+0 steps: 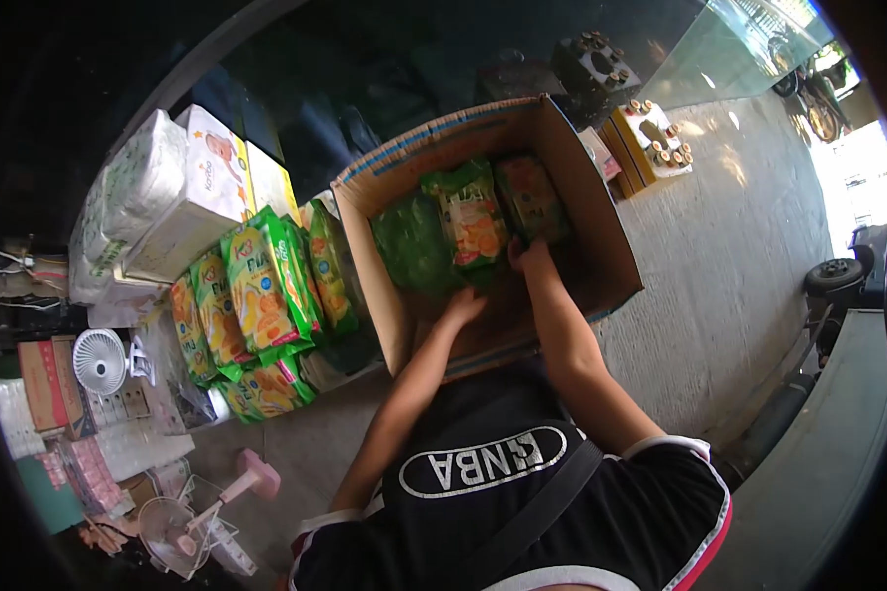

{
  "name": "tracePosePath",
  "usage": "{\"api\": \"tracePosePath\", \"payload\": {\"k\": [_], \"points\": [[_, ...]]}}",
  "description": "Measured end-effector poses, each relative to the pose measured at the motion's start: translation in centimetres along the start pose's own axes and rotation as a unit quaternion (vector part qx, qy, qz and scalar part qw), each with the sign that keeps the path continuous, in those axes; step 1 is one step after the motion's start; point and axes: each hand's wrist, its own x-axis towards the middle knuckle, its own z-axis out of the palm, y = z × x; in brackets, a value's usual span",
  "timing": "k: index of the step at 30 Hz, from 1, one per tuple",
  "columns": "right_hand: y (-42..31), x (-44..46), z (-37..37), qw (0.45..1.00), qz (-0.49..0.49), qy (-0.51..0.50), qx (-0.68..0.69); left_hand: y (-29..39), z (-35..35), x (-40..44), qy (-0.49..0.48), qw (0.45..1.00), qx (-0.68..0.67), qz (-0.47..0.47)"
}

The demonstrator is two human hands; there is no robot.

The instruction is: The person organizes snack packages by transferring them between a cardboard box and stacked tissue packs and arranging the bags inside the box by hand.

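Note:
An open cardboard box (360,212) stands before me with both my hands inside it. In its middle lies a green and orange snack pack (475,222), printed with food pictures. A darker, shaded snack pack (534,197) is at its right, and a green pack (409,241) lies at its left. My right hand (524,254) is closed at the lower end of the right-hand pack, its fingertips partly hidden. My left hand (466,304) is just below the middle pack; shade and blur obscure its fingers.
Several similar snack packs (256,286) are piled left of the box, beside white cartons (202,197) and wrapped bundles. A small white fan (101,361) and a pink fan (256,476) are at lower left. A yellow crate with bottles (650,148) stands on the right.

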Motion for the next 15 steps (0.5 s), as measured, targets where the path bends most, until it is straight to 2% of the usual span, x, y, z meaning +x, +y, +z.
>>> {"api": "tracePosePath", "payload": {"k": [2, 3, 5, 6, 8, 9, 11, 15], "points": [[0.0, -1.1, 1.0, 0.993, -0.007, 0.049, 0.11, 0.7, -0.1, -0.3, -0.018, 0.999, 0.031, 0.008], [-0.1, -0.2, 0.8, 0.993, -0.007, 0.049, 0.104, 1.2, -0.3, -0.5, -0.037, 0.998, 0.042, 0.002], [-0.6, 2.6, 0.4, 0.982, -0.042, -0.055, 0.176, 1.3, -0.6, -0.8, -0.048, 0.997, 0.052, -0.005], [-1.0, 2.3, 0.3, 0.983, -0.041, -0.058, 0.171, 1.1, -0.2, -0.7, -0.022, 0.998, 0.059, 0.019], [-1.5, 1.3, 0.1, 0.967, 0.031, -0.106, 0.229, 1.6, -0.1, -0.9, 0.009, 0.997, 0.063, 0.045], [-1.4, 1.3, 0.1, 0.968, 0.031, -0.108, 0.225, 2.0, -0.1, -1.2, 0.018, 0.996, 0.062, 0.058], [-1.1, 1.3, -0.3, 0.946, 0.09, -0.146, 0.274, 2.6, 0.1, -2.1, 0.028, 0.996, 0.056, 0.069], [0.6, -2.1, -0.1, 0.927, 0.117, -0.215, 0.285, 3.0, -0.2, -2.0, -0.001, 0.99, 0.126, 0.054]]}}
